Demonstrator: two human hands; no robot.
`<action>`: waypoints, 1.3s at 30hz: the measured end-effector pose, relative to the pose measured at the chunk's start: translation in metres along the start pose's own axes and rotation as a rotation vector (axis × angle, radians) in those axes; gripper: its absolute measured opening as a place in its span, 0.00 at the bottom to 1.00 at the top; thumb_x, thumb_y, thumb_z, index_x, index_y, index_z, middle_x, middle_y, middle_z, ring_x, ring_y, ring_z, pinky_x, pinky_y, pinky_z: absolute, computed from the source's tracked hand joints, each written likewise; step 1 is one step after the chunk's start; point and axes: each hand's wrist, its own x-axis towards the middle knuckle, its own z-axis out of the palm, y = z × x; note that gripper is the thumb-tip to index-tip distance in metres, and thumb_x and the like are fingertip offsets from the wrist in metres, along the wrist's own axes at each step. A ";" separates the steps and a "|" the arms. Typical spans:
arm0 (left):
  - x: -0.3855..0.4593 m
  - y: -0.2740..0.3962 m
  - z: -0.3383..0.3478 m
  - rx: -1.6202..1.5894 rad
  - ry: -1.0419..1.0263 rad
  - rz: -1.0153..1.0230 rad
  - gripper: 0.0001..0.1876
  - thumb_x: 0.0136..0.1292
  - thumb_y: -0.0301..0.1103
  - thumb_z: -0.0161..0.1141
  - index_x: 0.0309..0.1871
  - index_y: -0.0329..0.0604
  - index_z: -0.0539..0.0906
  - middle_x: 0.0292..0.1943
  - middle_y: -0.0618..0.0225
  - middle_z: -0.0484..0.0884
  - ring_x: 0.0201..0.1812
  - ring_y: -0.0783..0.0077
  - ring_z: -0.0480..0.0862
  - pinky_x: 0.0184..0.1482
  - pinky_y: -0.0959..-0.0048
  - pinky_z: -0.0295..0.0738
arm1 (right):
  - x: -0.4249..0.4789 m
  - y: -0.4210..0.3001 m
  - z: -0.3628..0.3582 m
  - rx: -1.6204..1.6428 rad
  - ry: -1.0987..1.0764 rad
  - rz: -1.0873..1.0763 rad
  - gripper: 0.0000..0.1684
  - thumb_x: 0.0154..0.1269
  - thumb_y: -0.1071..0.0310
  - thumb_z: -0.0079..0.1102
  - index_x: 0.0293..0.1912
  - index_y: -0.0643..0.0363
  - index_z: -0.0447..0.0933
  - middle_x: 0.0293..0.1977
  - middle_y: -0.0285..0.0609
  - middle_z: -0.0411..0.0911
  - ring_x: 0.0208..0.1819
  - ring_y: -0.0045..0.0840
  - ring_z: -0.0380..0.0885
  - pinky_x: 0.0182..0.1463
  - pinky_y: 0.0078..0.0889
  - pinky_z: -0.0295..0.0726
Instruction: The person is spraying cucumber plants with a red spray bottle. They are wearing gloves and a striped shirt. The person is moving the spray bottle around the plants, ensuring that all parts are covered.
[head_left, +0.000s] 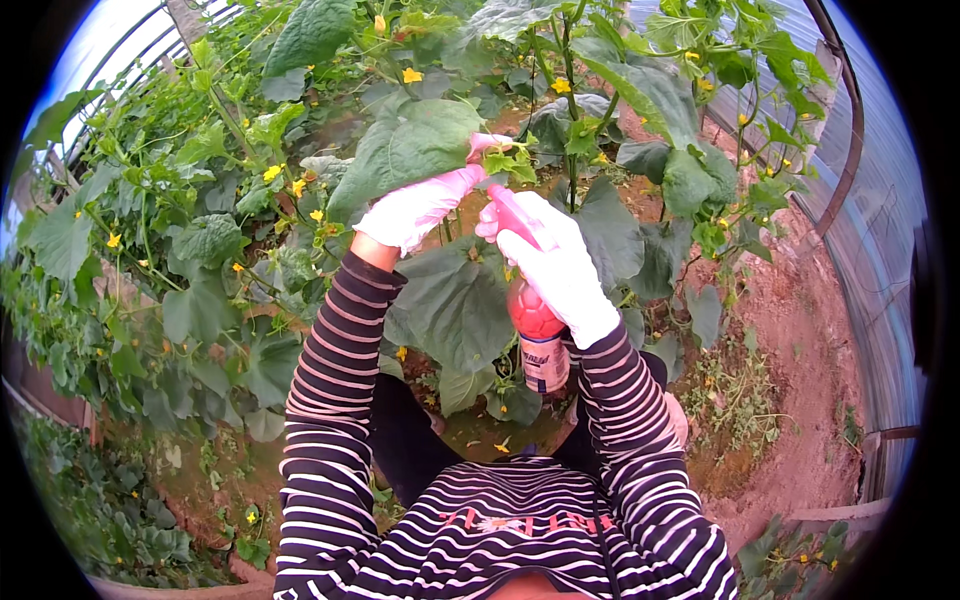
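Observation:
My left hand (427, 206), in a white glove, reaches up to a broad green cucumber leaf (416, 139). The leaf covers part of this hand, and its fingertips emerge beside a small pale-green shoot (511, 163). Whether the fingers grip leaf or shoot is hidden. Also in a white glove, my right hand (559, 259) is wrapped around the pink trigger head (514, 214) of a spray bottle. Below that hand hangs the bottle's red body (534, 311), with a printed label (544, 360). The sprayer's nozzle end is close to my left fingers and the shoot.
Cucumber vines with yellow flowers (411, 76) surround my hands. A large leaf (457, 300) spreads below them. To the right run a bare soil strip (802, 360), a curved greenhouse rib (847, 142) and plastic sheeting (889, 225). Cut weeds (731, 409) lie on the soil.

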 end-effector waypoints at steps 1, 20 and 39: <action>0.000 0.008 0.003 0.056 -0.023 0.000 0.19 0.73 0.32 0.51 0.65 0.41 0.73 0.52 0.74 0.76 0.48 0.81 0.72 0.55 0.78 0.67 | -0.001 -0.002 -0.003 0.073 -0.013 0.069 0.20 0.66 0.74 0.57 0.57 0.65 0.75 0.40 0.40 0.81 0.40 0.22 0.81 0.46 0.24 0.79; -0.093 0.007 0.035 0.549 0.420 0.170 0.15 0.60 0.19 0.59 0.50 0.43 0.82 0.48 0.66 0.80 0.52 0.72 0.78 0.52 0.76 0.72 | -0.040 0.002 0.012 0.466 -0.168 0.394 0.28 0.65 0.74 0.58 0.65 0.61 0.71 0.46 0.36 0.82 0.42 0.15 0.81 0.37 0.15 0.77; -0.136 0.035 0.032 0.589 0.602 0.015 0.11 0.68 0.27 0.58 0.53 0.42 0.79 0.39 0.68 0.84 0.36 0.75 0.81 0.43 0.76 0.76 | -0.067 0.046 0.031 -0.269 -0.349 0.048 0.25 0.58 0.68 0.60 0.56 0.61 0.75 0.51 0.47 0.76 0.52 0.40 0.77 0.57 0.36 0.75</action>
